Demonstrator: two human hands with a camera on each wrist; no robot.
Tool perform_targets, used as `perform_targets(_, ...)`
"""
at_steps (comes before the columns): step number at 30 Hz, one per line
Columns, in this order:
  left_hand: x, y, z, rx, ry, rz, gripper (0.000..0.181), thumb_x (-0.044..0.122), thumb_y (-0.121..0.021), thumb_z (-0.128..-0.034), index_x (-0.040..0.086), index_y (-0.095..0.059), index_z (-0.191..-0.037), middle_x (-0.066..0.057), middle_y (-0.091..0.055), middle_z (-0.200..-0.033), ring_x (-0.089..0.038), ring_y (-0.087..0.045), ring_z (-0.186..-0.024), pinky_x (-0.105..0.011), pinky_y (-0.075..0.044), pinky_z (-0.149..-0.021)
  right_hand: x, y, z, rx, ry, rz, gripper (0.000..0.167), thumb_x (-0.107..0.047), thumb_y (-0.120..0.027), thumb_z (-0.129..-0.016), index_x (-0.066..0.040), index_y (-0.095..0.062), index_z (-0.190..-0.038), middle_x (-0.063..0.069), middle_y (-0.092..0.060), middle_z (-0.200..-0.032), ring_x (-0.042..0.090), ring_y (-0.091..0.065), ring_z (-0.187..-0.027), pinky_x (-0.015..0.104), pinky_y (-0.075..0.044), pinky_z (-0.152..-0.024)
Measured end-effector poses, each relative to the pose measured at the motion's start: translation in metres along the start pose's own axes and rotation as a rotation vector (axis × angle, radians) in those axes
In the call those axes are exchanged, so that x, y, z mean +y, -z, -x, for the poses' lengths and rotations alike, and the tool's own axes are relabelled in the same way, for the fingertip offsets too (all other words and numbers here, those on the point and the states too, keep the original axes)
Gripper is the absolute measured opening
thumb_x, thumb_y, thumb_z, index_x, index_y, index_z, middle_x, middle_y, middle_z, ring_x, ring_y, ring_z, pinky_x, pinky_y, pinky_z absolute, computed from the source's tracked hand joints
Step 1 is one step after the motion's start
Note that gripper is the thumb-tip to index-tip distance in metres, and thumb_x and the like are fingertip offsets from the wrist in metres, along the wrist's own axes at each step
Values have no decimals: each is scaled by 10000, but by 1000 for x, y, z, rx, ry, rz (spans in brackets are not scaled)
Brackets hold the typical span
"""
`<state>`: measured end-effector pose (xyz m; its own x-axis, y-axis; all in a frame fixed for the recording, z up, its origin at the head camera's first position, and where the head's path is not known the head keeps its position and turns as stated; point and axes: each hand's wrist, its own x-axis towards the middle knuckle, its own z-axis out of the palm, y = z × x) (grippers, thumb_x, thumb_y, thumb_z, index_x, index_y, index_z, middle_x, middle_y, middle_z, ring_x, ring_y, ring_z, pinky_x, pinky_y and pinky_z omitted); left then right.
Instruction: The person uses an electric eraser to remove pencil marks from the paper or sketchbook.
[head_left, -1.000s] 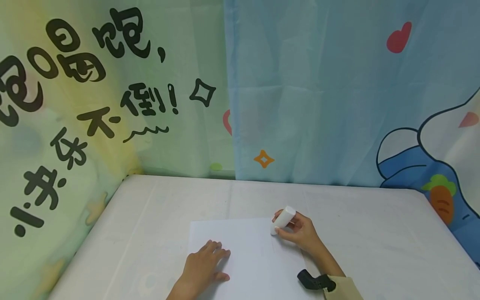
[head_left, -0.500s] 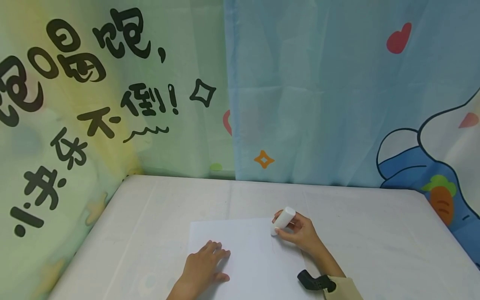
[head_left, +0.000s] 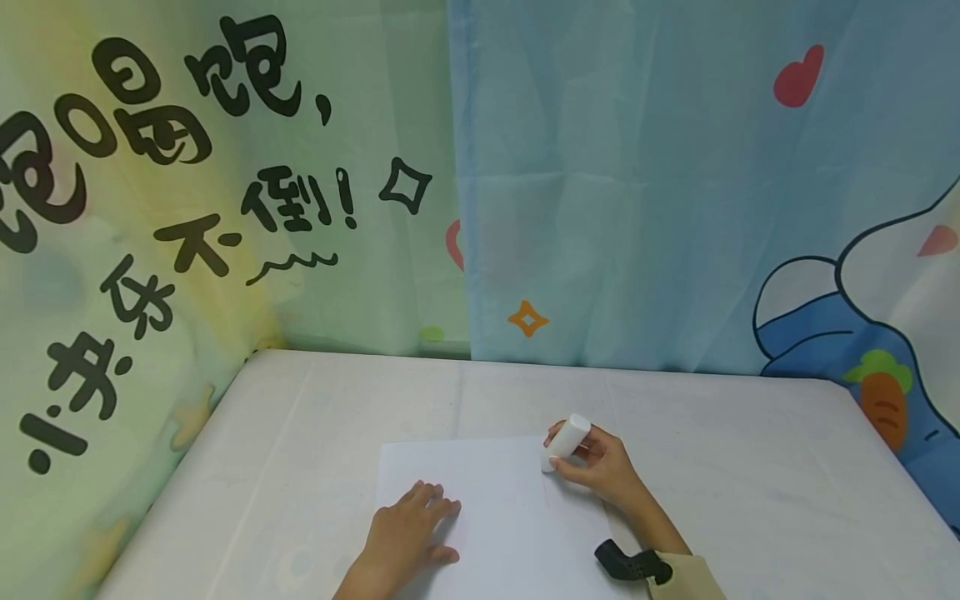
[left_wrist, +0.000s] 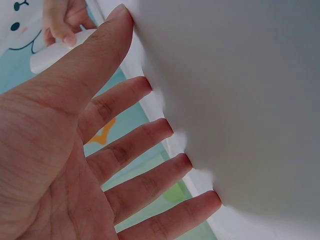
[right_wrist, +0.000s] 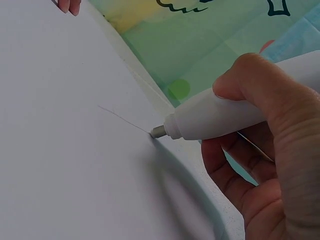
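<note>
My right hand (head_left: 600, 462) grips a thick white electric eraser (right_wrist: 225, 112), thumb on one side and fingers on the other. It leans at a slant, and its grey tip touches the white sheet of paper (head_left: 510, 517) near the far right part. A thin faint line (right_wrist: 122, 119) on the paper runs up to that tip in the right wrist view. My left hand (head_left: 412, 529) lies on the left part of the sheet with its fingers spread. In the left wrist view its fingertips (left_wrist: 165, 127) press on the paper, and nothing is held.
A white-covered table (head_left: 337, 400) extends around the paper. Behind it hang a green curtain (head_left: 375, 275) with black lettering and a blue curtain (head_left: 637, 208) with cartoon prints. A black strap piece (head_left: 630, 562) sits at the right wrist beside a beige sleeve (head_left: 686, 577).
</note>
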<state>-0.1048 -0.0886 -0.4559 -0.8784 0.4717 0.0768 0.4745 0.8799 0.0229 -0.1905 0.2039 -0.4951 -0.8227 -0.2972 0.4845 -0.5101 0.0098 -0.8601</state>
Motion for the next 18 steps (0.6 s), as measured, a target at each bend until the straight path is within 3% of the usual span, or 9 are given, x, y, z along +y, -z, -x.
perform_targets(18,0,-1,1,15,3,2,555,526,-762,-679,235,-687,-1146,-1,-646,-1154,-260,-651,-1112,-333,-603,-603,4,1,1,-16,22,-18,375,230,-685,-716,142,-579,-1064,13,-687,-1029,47,-634,-990,164,-526,-850)
